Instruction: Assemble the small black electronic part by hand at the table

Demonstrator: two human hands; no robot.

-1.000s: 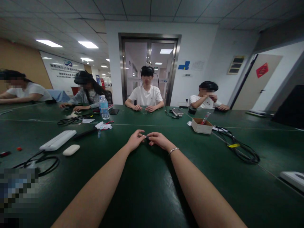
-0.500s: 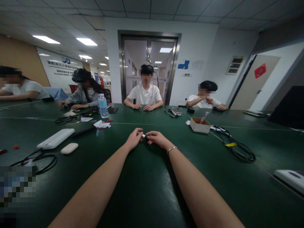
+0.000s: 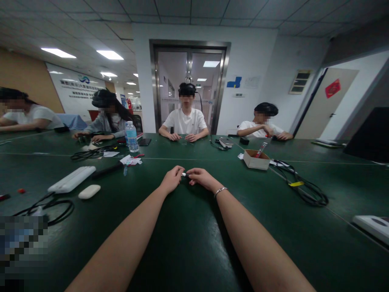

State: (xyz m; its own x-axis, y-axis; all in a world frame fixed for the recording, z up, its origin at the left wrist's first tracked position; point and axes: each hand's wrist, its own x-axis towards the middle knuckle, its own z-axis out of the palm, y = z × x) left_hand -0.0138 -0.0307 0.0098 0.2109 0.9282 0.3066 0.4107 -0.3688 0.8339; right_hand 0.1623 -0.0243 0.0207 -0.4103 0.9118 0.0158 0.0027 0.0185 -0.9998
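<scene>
My left hand [image 3: 172, 179] and my right hand [image 3: 201, 177] meet fingertip to fingertip over the dark green table [image 3: 188, 243], both arms stretched forward. Between the fingers sits a small object [image 3: 184, 174] with a silvery end and a dark part; both hands pinch it. It is too small to identify. A thin bracelet [image 3: 221, 190] circles my right wrist.
Left of my hands lie a white power strip [image 3: 71, 179], a white oval case [image 3: 89, 191] and a black cable [image 3: 45, 209]. A water bottle [image 3: 131, 137] stands further back. A cardboard box [image 3: 256, 159] and coiled black cable [image 3: 306, 190] lie right. Several people sit across the table.
My hands stay together on the small object with only slight finger shifts. The view has tilted a little.
</scene>
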